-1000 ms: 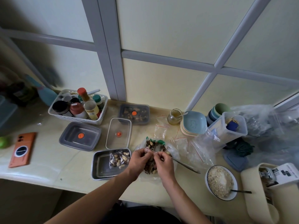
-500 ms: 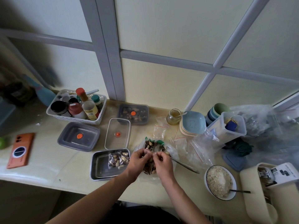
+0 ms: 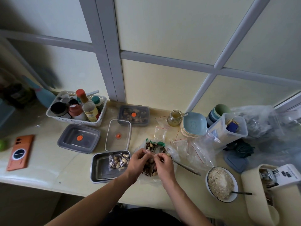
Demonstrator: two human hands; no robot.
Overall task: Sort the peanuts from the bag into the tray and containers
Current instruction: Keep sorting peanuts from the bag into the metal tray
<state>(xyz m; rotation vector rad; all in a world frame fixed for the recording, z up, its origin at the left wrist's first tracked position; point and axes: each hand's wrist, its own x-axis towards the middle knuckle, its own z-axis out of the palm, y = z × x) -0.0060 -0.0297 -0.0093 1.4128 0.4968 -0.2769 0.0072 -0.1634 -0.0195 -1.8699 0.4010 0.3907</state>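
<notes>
Tray (image 3: pixel 97 167) left of bag (image 3: pixel 171 154); containers (image 3: pixel 78 137) behind tray — bowl (image 3: pixel 210 190) right.

The rectangular metal tray (image 3: pixel 101 168) looks dull and brushed. The clear plastic peanut bag (image 3: pixel 155 145) is crinkled and glossy. The white plastic basket (image 3: pixel 73 120) is matt; the pale counter (image 3: pixel 48 173) is smooth.

Bag (image 3: pixel 155 145) partly behind right hand (image 3: pixel 164 168)
</notes>
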